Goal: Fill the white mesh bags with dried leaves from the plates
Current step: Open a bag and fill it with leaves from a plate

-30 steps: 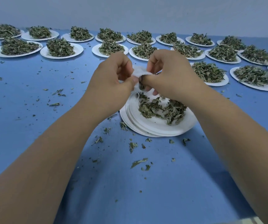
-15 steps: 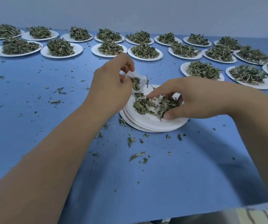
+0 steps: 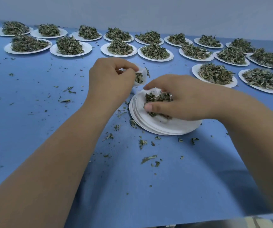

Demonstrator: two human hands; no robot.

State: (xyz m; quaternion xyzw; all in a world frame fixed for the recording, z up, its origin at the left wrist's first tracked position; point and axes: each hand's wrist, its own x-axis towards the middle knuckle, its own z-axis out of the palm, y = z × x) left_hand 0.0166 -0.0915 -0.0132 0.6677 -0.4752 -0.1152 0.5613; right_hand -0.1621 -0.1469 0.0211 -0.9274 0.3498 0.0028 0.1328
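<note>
Left hand (image 3: 109, 79) pinching a white mesh bag (image 3: 139, 77) partly filled, held above the blue bench (image 3: 33, 96), right hand (image 3: 178, 97) curled around dried leaves (image 3: 157, 97) on the near stack of plates (image 3: 165, 127), further heaped plates (image 3: 70, 47) along the far edge

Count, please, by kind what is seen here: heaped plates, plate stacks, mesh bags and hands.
White round paper plates heaped with dried green leaves: 18, one cut by the right edge
Stack of white paper plates: 1
White mesh bag: 1
Hands: 2, left hand and right hand
Total: 22
</note>
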